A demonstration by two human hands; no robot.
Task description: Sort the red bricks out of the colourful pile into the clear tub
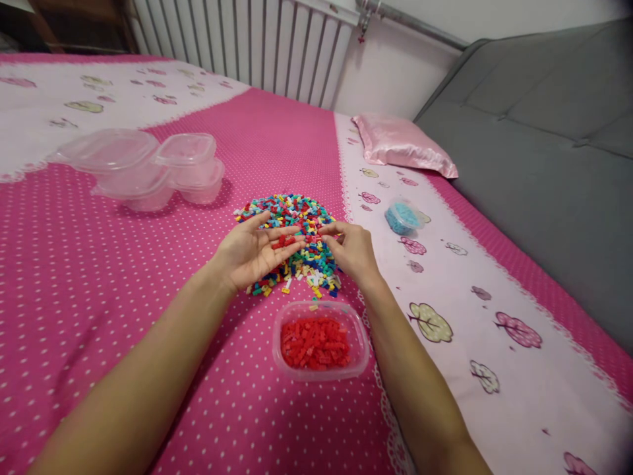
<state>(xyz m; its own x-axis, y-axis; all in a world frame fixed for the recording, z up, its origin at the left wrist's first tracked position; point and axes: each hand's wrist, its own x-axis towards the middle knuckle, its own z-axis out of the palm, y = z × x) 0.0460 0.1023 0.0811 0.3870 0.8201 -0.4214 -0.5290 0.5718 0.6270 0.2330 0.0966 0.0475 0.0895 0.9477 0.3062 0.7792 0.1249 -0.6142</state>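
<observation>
A bed (198,396) fills the scene, bright pink with white dots, and a paler band of printed trees runs down the right, edged in lace. Behind it, a white radiator (247,46) against the wall (390,79), a pipe (420,25) off to its right, and a grey padded headboard (534,119) closing that side. Pink satin pillow (403,142) up near the headboard; below it, a small tub (419,219) of blue pieces on the pale band. Over left, clear tubs (119,152) stacked, well apart from the action. And centre stage, the mixed pile (306,272) on the dots, partly hidden by both hands! Left hand (244,254) palm up, fingers spread, red pieces (284,242) lying across them; right hand (353,251) at the pile's right side, thumb and forefinger close, any pinch impossible to tell. Nearest us, the open tub (321,375) of reds, between the forearms.
</observation>
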